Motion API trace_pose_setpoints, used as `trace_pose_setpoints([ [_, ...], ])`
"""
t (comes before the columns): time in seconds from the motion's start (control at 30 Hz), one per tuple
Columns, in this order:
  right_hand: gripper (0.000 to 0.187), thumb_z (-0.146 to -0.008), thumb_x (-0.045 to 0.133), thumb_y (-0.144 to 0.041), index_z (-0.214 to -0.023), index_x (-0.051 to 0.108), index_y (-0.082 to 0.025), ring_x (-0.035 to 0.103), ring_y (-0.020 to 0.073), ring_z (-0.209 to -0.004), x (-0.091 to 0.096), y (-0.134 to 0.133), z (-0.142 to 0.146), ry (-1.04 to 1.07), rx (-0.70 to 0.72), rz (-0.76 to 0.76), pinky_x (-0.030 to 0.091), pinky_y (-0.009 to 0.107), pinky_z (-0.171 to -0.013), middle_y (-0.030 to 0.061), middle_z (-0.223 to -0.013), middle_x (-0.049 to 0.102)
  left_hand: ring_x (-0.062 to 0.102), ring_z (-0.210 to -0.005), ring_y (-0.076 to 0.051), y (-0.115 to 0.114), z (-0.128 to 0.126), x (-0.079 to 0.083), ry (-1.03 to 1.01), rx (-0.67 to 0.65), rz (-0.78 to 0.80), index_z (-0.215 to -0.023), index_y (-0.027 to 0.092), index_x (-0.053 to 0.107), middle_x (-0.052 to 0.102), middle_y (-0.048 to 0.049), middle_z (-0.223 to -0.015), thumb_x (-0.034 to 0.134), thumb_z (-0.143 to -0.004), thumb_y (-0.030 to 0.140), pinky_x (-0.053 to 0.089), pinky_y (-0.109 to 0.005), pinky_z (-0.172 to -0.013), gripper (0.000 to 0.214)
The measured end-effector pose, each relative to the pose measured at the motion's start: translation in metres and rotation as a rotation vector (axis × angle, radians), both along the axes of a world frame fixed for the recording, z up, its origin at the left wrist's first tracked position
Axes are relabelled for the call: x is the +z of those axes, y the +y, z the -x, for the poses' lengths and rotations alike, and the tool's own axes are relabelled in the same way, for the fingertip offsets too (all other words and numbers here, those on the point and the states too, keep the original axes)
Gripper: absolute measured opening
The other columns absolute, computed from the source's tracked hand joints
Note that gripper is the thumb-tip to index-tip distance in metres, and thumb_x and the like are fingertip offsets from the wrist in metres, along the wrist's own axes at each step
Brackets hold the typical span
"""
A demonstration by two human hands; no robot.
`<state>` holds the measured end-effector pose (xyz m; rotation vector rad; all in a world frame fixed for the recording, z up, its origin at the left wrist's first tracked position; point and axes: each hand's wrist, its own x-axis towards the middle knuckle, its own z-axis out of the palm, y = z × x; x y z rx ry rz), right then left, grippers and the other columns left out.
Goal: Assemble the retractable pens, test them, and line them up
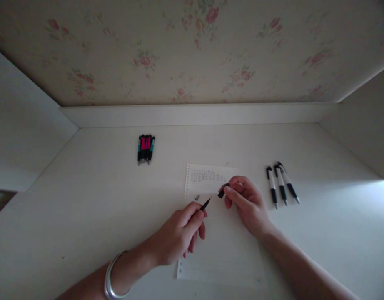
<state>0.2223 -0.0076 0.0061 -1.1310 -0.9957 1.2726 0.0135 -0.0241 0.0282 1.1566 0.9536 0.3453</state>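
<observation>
My left hand [185, 229] is closed on a slim black pen [205, 204], its thin point aimed up and to the right. Most of the pen is hidden inside the fingers. Between the thumb and fingers of my right hand [243, 202] is a short black pen piece [222, 191]; whether it is a cap or a grip I cannot tell. A small gap separates it from the pen's point. Both hands are over a sheet of punched paper [220, 258] with handwriting at its top. On the sheet, just above my left hand, lies a small metallic piece [197, 197].
A bundle of black, pink and teal pens [146, 149] lies at the back left of the white table [101, 200]. Three black-and-white pens [282, 185] lie to the right of my right hand. White panels flank the table, and a flowered wall [145, 62] rises behind it.
</observation>
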Motion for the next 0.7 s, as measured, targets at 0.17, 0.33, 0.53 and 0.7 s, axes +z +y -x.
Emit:
trace_pose_setpoints([
  [0.17, 0.020, -0.085, 0.073, -0.031, -0.091, 0.055, -0.023, 0.053, 0.0071, -0.052, -0.0005, -0.0015, 0.0064, 0.071, 0.035, 0.003, 0.044, 0.018, -0.047, -0.0029, -0.075, 0.067, 0.049, -0.048, -0.008, 0.0003, -0.0005, 0.0004, -0.009, -0.013, 0.001, -0.101, 0.020, 0.049, 0.058, 0.0005, -0.080, 0.036, -0.101, 0.045, 0.039, -0.015, -0.036, 0.028],
  [0.33, 0.022, -0.086, 0.074, -0.032, -0.092, 0.054, -0.023, 0.053, 0.0055, -0.050, -0.0028, -0.0010, 0.0066, 0.058, -0.023, 0.008, 0.042, 0.016, -0.045, -0.0045, -0.075, 0.066, 0.049, -0.050, -0.009, 0.0005, -0.0002, 0.0019, -0.004, -0.019, 0.000, -0.100, 0.020, 0.049, 0.058, 0.0002, -0.080, 0.036, -0.101, 0.045, 0.039, -0.016, -0.037, 0.029],
  [0.53, 0.022, -0.084, 0.075, -0.033, -0.093, 0.057, -0.023, 0.055, 0.0071, -0.052, 0.0006, -0.0038, 0.0090, 0.021, 0.069, -0.020, 0.047, 0.018, -0.047, -0.0026, -0.074, 0.068, 0.049, -0.051, -0.010, -0.0001, 0.0002, 0.0005, 0.011, -0.027, -0.008, -0.101, 0.020, 0.050, 0.058, -0.0002, -0.082, 0.036, -0.101, 0.047, 0.038, -0.016, -0.036, 0.030],
  [0.7, 0.026, -0.083, 0.076, -0.033, -0.103, 0.062, -0.023, 0.058, 0.0082, -0.055, 0.0026, -0.0075, 0.0092, -0.033, 0.182, 0.021, 0.049, 0.019, -0.050, -0.0017, -0.074, 0.069, 0.044, -0.052, -0.008, -0.0003, 0.0016, -0.0002, 0.006, -0.030, -0.081, -0.101, 0.019, 0.053, 0.059, 0.0005, -0.077, 0.041, -0.102, 0.047, 0.033, -0.018, -0.043, 0.031],
])
